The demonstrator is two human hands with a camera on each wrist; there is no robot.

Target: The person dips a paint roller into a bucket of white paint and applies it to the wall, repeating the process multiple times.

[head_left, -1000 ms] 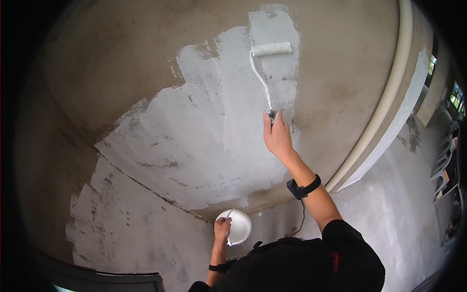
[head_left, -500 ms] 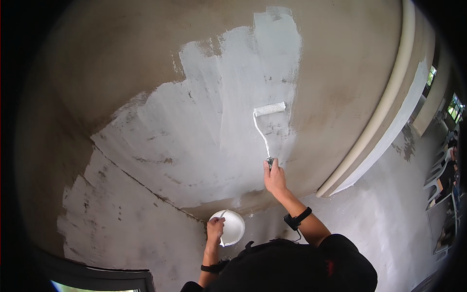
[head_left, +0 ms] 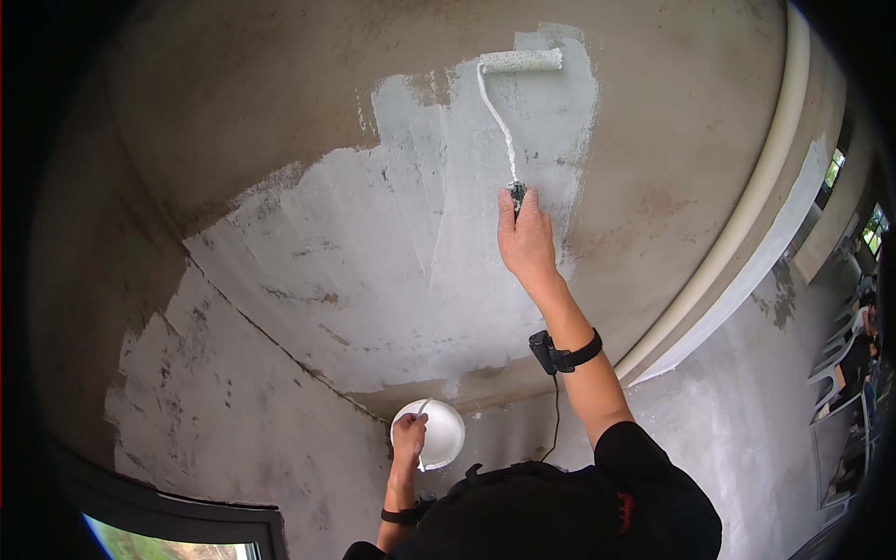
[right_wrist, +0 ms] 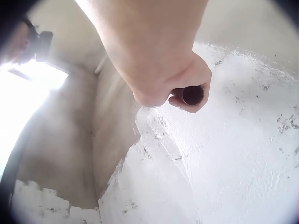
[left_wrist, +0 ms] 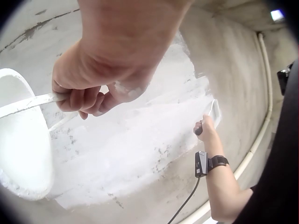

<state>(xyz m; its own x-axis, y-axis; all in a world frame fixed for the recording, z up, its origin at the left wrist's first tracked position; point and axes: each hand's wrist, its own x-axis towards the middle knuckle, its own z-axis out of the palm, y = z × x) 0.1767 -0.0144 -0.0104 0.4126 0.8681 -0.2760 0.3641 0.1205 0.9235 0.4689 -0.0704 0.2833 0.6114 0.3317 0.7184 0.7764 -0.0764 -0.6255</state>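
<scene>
The right hand [head_left: 527,238] grips the dark handle of a paint roller, and the white roller sleeve [head_left: 521,61] lies against the wall near the top edge of the white painted patch [head_left: 373,233]. In the right wrist view the fingers wrap round the handle, whose round dark end [right_wrist: 192,95] faces the camera. Low in the head view, the left hand [head_left: 409,437] holds a white bucket [head_left: 446,436] by its handle. The left wrist view shows the curled fingers round that white handle [left_wrist: 28,105], with the bucket hanging at the left. White paint marks the left hand.
A pale pipe [head_left: 756,191] runs down the wall at the right. A dark-framed window [head_left: 271,532] is at the lower left. Chairs [head_left: 829,381] and people stand at the far right. A cable hangs from the right wrist's camera.
The roller first came down the wall, then went back up to the top of the painted patch with the right arm stretched out. The left hand still holds the bucket, slightly shifted left.
</scene>
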